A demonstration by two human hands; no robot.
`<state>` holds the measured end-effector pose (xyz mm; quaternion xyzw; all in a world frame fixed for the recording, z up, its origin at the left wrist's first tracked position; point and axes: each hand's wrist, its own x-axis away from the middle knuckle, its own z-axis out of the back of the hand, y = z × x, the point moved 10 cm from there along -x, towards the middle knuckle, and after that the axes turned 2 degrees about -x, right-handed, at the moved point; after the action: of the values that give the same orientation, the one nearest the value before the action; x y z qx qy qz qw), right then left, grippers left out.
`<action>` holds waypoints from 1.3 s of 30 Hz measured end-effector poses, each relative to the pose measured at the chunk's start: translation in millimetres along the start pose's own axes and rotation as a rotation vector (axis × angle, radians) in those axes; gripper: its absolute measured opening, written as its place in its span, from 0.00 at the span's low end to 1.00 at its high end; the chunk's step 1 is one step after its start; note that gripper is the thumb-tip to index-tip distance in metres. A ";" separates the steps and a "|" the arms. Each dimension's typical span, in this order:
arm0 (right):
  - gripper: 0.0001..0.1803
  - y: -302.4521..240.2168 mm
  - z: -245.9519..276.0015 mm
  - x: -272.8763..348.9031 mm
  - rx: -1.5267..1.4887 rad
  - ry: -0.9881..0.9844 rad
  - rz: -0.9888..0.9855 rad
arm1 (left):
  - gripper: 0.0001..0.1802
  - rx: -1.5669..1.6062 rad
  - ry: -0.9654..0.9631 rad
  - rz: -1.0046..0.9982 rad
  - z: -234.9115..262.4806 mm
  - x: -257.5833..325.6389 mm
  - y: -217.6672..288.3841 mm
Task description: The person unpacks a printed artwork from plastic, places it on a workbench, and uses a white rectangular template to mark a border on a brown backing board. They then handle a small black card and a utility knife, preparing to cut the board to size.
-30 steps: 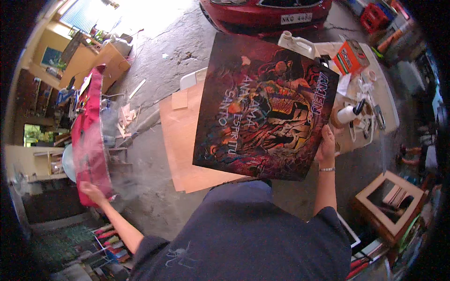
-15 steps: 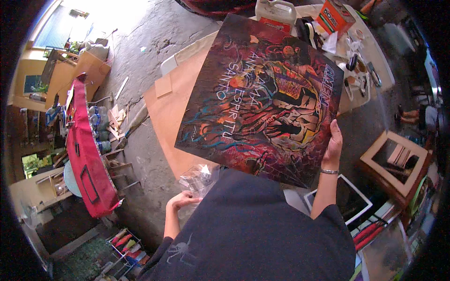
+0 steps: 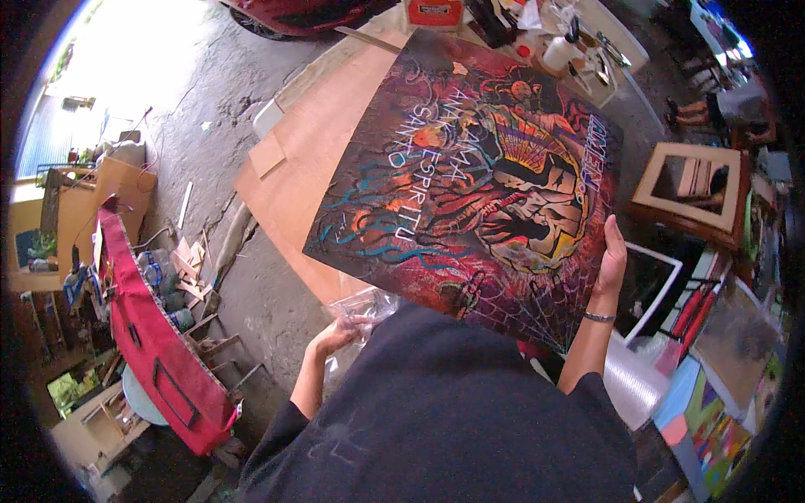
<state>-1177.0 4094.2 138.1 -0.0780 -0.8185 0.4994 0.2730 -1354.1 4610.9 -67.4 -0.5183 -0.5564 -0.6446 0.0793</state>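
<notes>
A large dark painting (image 3: 470, 193), with red, orange and blue shapes and white hand lettering, lies tilted in front of my body. My right hand (image 3: 612, 260) is closed on its right edge, fingers hidden behind it and thumb side showing. At the painting's lower left, my left hand (image 3: 340, 332) pinches a clear plastic bag (image 3: 369, 308) with crumpled, shiny sides. Whatever the bag may contain cannot be made out. Under the painting lies a wide light-brown board (image 3: 289, 197) with a small square piece of board (image 3: 267, 157) on it.
A table (image 3: 616, 25) at the far right bears bottles, tools and a red container (image 3: 433, 14). To the left hangs a long red cloth (image 3: 155, 344). Framed pictures (image 3: 696, 189) and a bubble-wrap roll (image 3: 633, 377) stand at right. A red car (image 3: 293, 15) is at the back.
My view has turned, so the surroundings have shifted, with the left-hand things lower. My left hand has come up slightly with the bag. The right hand keeps its hold on the painting.
</notes>
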 end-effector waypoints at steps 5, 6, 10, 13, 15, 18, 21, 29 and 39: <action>0.20 0.2 19.5 20.1 0.125 0.182 0.068 | 0.16 0.065 -0.047 0.197 48.1 -17.4 -18.9; 0.21 1.6 18.8 26.2 0.121 0.192 0.066 | 0.19 0.109 0.003 0.211 57.5 -16.6 -12.7; 0.24 2.1 17.6 41.2 0.118 0.238 0.083 | 0.45 0.130 -0.030 0.278 84.2 -18.8 42.5; 0.23 3.0 1.1 53.5 0.095 0.209 0.069 | 0.45 0.044 0.089 0.247 111.7 -26.0 65.0; 0.25 4.7 14.0 60.3 0.136 0.300 0.095 | 0.41 -0.260 0.106 0.227 129.5 -31.8 79.4; 0.29 13.3 42.3 71.5 0.180 0.455 0.127 | 0.31 -0.451 0.184 0.138 145.5 -35.5 121.4; 0.30 14.9 39.0 80.7 0.204 0.509 0.146 | 0.24 -0.594 0.230 0.095 163.9 -43.7 139.8; 0.30 17.3 -1.5 94.5 0.196 0.599 0.186 | 0.23 0.011 0.470 -0.393 208.7 -65.5 192.0; 0.22 130.0 -116.6 82.9 -0.004 0.772 0.186 | 0.15 0.155 0.415 -0.438 390.7 -58.4 172.9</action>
<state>-1204.2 4281.3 97.9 -0.3344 -0.6461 0.4542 0.5142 -983.8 4831.9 -62.9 -0.2357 -0.6743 -0.6941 0.0900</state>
